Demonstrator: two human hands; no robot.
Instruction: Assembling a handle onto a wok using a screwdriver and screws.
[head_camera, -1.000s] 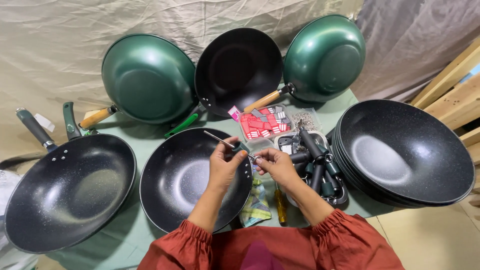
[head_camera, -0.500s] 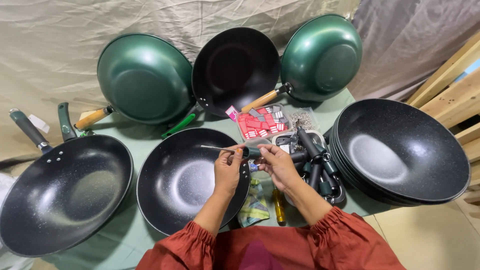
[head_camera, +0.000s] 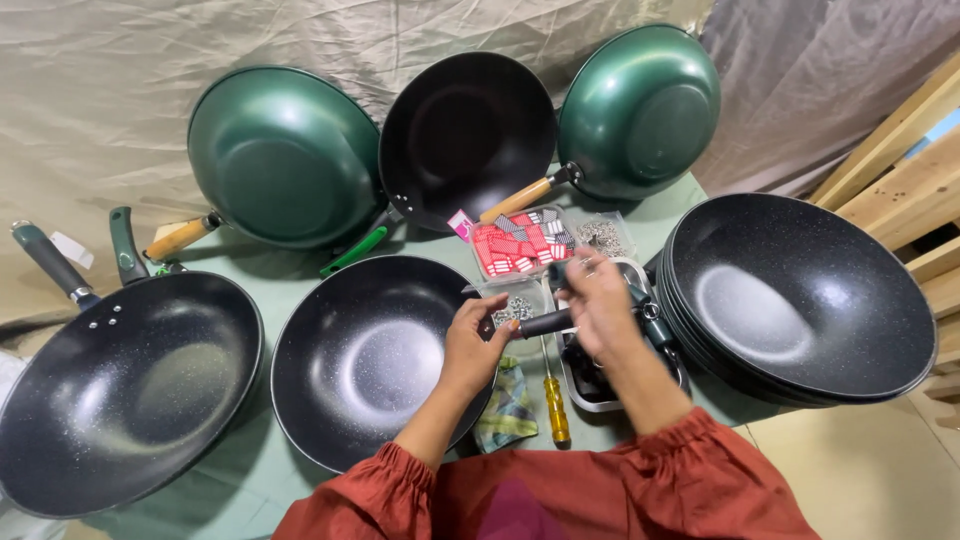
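My left hand (head_camera: 470, 345) grips one end of a short dark pan handle (head_camera: 545, 322), held level above the table. My right hand (head_camera: 600, 300) closes on the handle's other end, over a metal tray (head_camera: 575, 385) that holds more dark handles. Just left of my hands lies a handleless black speckled wok (head_camera: 370, 360). A small clear box of screws (head_camera: 515, 308) sits under my fingers, and a yellow-handled screwdriver (head_camera: 555, 410) lies on the table below them. Both forearms wear rust-red sleeves.
A black pan with a green handle (head_camera: 125, 390) lies at the left. A stack of black woks (head_camera: 800, 300) fills the right. Two green woks (head_camera: 285, 155) (head_camera: 640, 110) and a black one (head_camera: 465, 135) lean on the cloth backdrop. Red packets (head_camera: 515, 248) and a folded cloth (head_camera: 505, 410) lie nearby. Wooden planks (head_camera: 900, 180) stand at the right.
My hands have shifted right, toward the metal tray. The thin metal tool that pointed left from my left hand is hardly visible, and the dark handle now sits between both hands.
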